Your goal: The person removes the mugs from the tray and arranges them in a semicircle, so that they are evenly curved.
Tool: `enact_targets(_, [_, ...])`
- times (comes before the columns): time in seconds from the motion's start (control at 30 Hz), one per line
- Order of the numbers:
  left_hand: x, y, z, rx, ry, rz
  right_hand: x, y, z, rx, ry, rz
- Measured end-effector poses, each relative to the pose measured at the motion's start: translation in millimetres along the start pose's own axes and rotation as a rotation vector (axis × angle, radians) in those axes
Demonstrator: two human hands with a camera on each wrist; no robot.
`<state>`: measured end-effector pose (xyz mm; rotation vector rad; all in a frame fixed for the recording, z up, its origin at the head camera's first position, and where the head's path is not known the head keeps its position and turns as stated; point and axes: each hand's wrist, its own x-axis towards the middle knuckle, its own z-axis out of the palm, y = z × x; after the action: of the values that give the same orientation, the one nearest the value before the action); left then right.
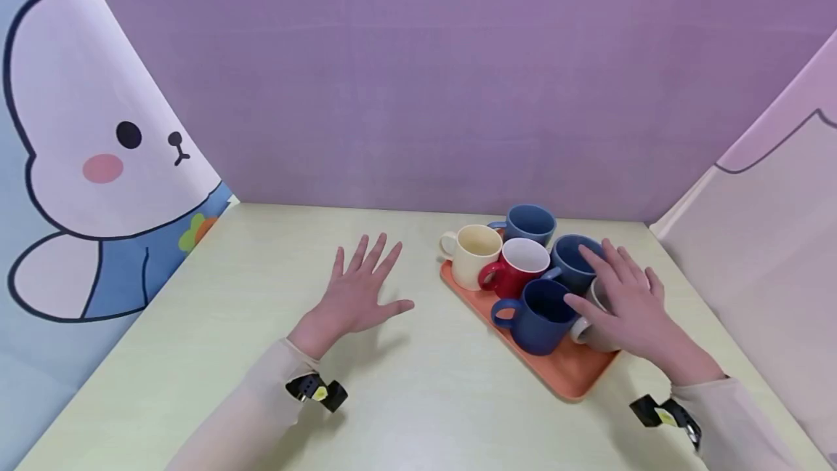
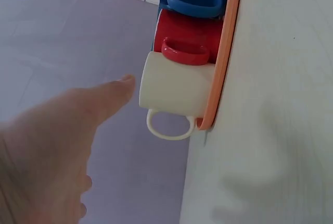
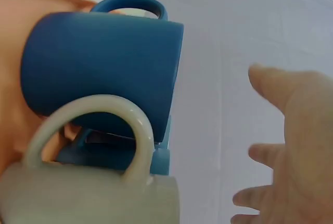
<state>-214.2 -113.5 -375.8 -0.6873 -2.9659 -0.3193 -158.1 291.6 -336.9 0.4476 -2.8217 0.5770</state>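
Observation:
An orange tray carries several mugs. A cream mug stands at its left corner, with a red mug beside it. Nearest the front is a dark blue mug; two more blue mugs sit farther back. My right hand hovers with spread fingers over the tray's right side, partly hiding a whitish mug. In the right wrist view, its fingers are apart from the mugs. Left of the tray, my left hand is held above the table with fingers spread, holding nothing.
The pale table reaches back to a purple backdrop. A panel with a cartoon rabbit stands on the left, and a pale panel on the right. Each wrist wears a black strap.

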Motion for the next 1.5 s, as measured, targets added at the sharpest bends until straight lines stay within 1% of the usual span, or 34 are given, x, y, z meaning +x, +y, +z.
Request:
enact_targets(0.17, [3.5, 2.1, 6.9, -0.052, 0.026, 0.026, -16.3, 7, -3, 0.089, 0.110, 0.013])
enact_targets(0.3, [5.7, 5.0, 13.8, -0.106, 0.030, 0.045, -26.6, 14, -2, 0.120, 0.191, 0.039])
enact_targets(0.37, [6.4, 6.4, 17.1, -0.126, 0.036, 0.054, -31.7, 18, -1, 0.131, 0.217, 0.053])
enact_targets(0.5, [9.1, 8.3, 22.5, -0.177, 0.051, 0.068, -42.2, 28, 3, 0.175, 0.268, 0.048])
enact_targets(0.6, [12.9, 6.0, 26.5, -0.234, 0.059, 0.082, -50.7, 35, 8, 0.210, 0.306, 0.056])
enact_targets(0.63, [14.6, 4.8, 27.8, -0.258, 0.059, 0.086, -53.8, 36, 9, 0.228, 0.308, 0.072])
enact_targets(0.7, [18.8, 1.3, 30.9, -0.312, 0.059, 0.095, -60.6, 39, 12, 0.276, 0.296, 0.124])
enact_targets(0.73, [21.1, -0.4, 32.5, -0.340, 0.058, 0.096, -63.6, 41, 13, 0.306, 0.276, 0.163])
enact_targets(0.87, [31.5, -6.3, 38.9, -0.448, 0.035, 0.068, -73.5, 47, 19, 0.422, 0.191, 0.314])
enact_targets(0.97, [40.6, -9.7, 43.7, -0.510, 0.044, 0.053, -79.5, 51, 25, 0.523, 0.123, 0.408])
enact_targets(1.0, [43.9, -10.5, 45.1, -0.531, 0.057, 0.054, -81.5, 52, 28, 0.569, 0.103, 0.431])
enact_targets(1.1, [53.7, -11.4, 48.1, -0.589, 0.104, 0.067, -86.9, 55, 36, 0.775, 0.058, 0.501])
enact_targets(1.23, [67.8, -9.8, 51.3, -0.653, 0.140, 0.072, -92.5, 58, 48, 1.021, 0.009, 0.549])
enact_targets(1.37, [81.6, -6.1, 53.9, -0.695, 0.164, 0.083, -96.4, 56, 57, 1.112, -0.065, 0.568])
enact_targets(1.5, [94.0, -1.4, 54.9, -0.723, 0.171, 0.074, -98.1, 54, 64, 1.174, -0.113, 0.552])
